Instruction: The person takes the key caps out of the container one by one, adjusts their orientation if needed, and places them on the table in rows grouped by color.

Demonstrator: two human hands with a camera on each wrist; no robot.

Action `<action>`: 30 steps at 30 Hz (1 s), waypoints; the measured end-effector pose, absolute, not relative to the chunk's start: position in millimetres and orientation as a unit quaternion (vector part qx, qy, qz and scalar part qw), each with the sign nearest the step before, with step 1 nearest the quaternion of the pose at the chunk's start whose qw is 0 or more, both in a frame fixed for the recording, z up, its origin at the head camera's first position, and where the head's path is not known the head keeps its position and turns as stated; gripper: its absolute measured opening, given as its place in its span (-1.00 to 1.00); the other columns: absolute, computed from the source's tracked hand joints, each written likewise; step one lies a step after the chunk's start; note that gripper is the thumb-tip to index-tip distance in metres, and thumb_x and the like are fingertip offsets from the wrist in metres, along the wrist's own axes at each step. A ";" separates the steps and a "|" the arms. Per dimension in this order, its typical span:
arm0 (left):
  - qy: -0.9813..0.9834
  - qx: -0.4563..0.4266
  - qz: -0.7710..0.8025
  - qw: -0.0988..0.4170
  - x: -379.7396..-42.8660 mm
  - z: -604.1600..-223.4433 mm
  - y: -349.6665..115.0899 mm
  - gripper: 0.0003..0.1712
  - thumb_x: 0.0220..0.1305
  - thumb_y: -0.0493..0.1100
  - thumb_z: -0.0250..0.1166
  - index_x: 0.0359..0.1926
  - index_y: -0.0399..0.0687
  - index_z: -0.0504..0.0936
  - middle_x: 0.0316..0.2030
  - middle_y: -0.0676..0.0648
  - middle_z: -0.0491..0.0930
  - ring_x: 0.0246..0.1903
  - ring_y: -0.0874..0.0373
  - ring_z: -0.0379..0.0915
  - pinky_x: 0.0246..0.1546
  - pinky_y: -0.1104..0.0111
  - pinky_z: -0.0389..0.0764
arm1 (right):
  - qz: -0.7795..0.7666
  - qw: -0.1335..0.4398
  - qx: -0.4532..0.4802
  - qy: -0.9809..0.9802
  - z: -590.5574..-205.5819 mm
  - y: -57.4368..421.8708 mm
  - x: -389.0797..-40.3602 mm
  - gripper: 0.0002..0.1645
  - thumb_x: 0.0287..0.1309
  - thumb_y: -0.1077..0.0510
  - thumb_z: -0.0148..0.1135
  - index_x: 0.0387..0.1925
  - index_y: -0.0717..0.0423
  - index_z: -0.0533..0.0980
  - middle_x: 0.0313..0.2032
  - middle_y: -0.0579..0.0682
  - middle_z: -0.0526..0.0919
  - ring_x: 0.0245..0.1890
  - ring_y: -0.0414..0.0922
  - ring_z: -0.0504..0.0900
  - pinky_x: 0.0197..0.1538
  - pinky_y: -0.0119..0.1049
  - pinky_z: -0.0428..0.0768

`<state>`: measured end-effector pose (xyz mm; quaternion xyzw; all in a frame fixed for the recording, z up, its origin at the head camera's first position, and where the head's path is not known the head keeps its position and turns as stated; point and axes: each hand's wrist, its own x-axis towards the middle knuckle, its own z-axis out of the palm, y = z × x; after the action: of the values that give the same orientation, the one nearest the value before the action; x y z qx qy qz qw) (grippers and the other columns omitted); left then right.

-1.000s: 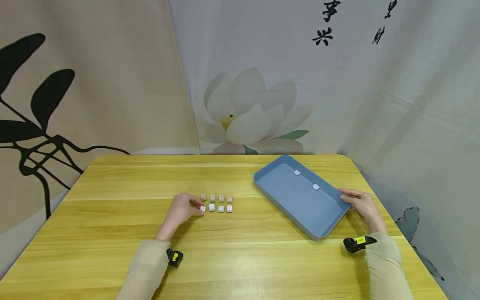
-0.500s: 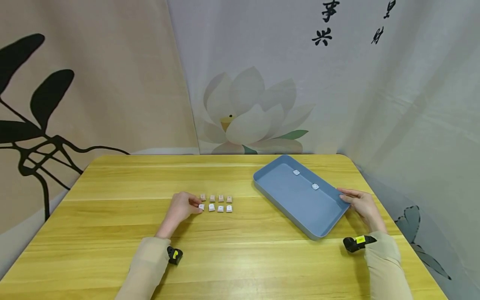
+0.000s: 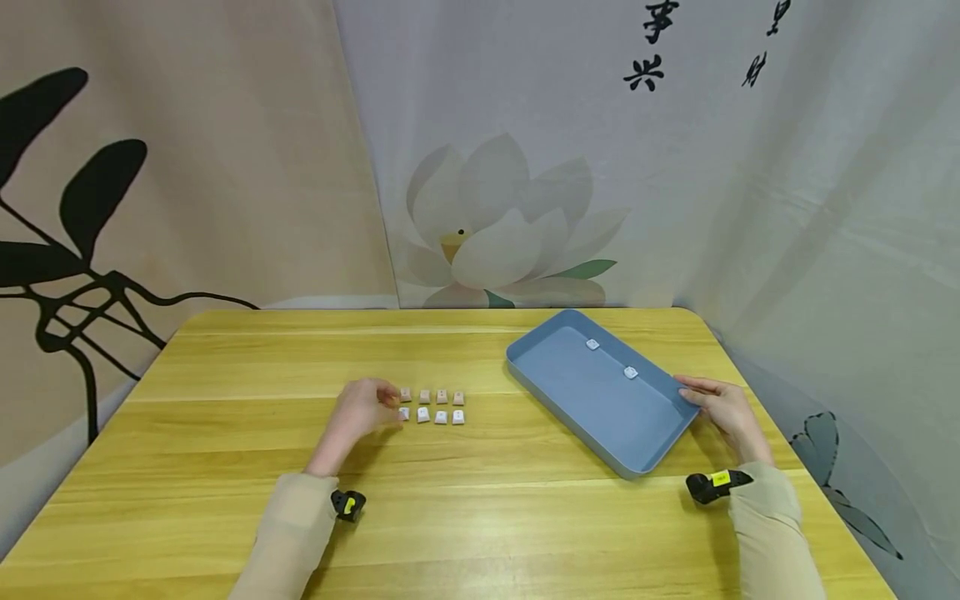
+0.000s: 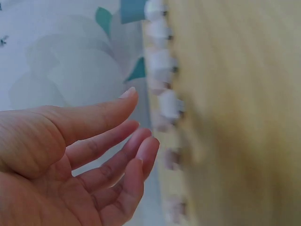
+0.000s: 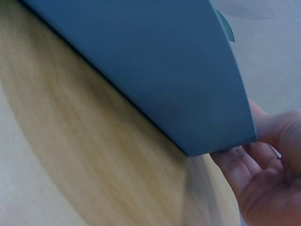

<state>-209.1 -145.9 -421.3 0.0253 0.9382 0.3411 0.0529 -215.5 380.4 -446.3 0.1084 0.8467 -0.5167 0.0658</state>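
On the table, small keycaps stand in two rows in the head view: a front row of white keycaps (image 3: 441,417) and a back row of beige-pink keycaps (image 3: 442,397). My left hand (image 3: 365,408) is beside the left end of both rows. In the left wrist view its fingers are loosely bent, apart from the thumb, and hold nothing; the nearest white keycap (image 4: 170,104) sits beyond the fingertips, blurred. My right hand (image 3: 723,412) grips the right corner of a blue-grey tray (image 3: 573,425), thumb at the rim and fingers against the outer wall (image 5: 188,94).
Inside the tray lie two white keycaps, one farther back (image 3: 592,344) and one nearer (image 3: 631,372). The wooden table (image 3: 480,517) meets a printed curtain (image 3: 510,125) at its back edge.
My left hand has let go of the leftmost white keycap, set at the end of the front row, and has drawn slightly up and left. My right hand and the tray stay put.
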 end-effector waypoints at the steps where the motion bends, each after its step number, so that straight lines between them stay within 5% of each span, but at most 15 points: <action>1: 0.940 0.029 0.337 0.051 -209.3 -417.4 -143.3 -0.61 0.01 -0.25 0.41 -0.09 -0.30 0.65 -0.28 -0.18 0.68 -0.30 0.05 0.56 -0.29 0.27 0.55 | -0.517 0.066 0.109 0.847 -446.2 380.4 -215.5 -0.35 0.30 0.00 0.14 0.32 0.21 0.30 0.40 0.26 0.18 0.25 -0.17 0.35 -0.12 -0.66 0.49; 8: 0.945 0.077 0.316 0.026 -210.7 -396.7 -92.9 -0.70 0.17 -0.21 0.33 -0.08 -0.25 0.66 -0.26 -0.13 0.70 -0.30 0.07 0.59 -0.30 0.28 0.60 | -0.516 0.059 0.113 0.847 -445.9 380.5 -215.6 -0.36 0.29 0.01 0.16 0.31 0.21 0.32 0.38 0.26 0.22 -0.18 -0.59 0.37 -0.26 -0.50 0.49; 16: 0.921 0.225 0.318 -0.024 -217.7 -412.9 4.6 -0.81 0.23 -0.24 0.27 -0.16 -0.19 0.70 -0.21 -0.11 0.72 -0.20 0.08 0.64 -0.17 0.32 0.65 | -0.523 0.053 0.109 0.844 -446.6 382.0 -215.3 -0.39 0.27 0.05 0.17 0.28 0.20 0.35 0.33 0.15 0.32 -0.25 -0.59 0.39 -0.38 -0.44 0.45; 23: 0.887 0.332 0.322 -0.003 -235.8 -429.2 76.3 -0.67 0.32 -0.21 0.19 0.08 -0.15 0.58 0.04 -0.08 0.63 0.09 0.10 0.53 0.11 0.40 0.55 | -0.520 0.051 0.109 0.846 -446.7 381.5 -214.3 -0.39 0.29 0.05 0.15 0.30 0.21 0.33 0.37 0.25 0.24 -0.23 -0.61 0.39 -0.42 -0.38 0.41; 30: 0.895 0.339 0.288 0.023 -248.4 -437.2 119.3 -0.65 0.36 -0.17 0.15 0.13 -0.06 0.56 0.07 -0.01 0.61 0.12 0.17 0.50 0.08 0.48 0.53 | -0.518 0.042 0.106 0.848 -445.7 381.0 -213.4 -0.42 0.28 0.06 0.16 0.28 0.18 0.37 -0.07 -0.40 0.52 -0.29 -0.45 0.44 -0.40 -0.42 0.45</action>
<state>-248.4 119.3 -437.2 0.3390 0.8954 0.2877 0.0233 -213.4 381.0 -445.7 0.1059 0.8480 -0.5177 0.0416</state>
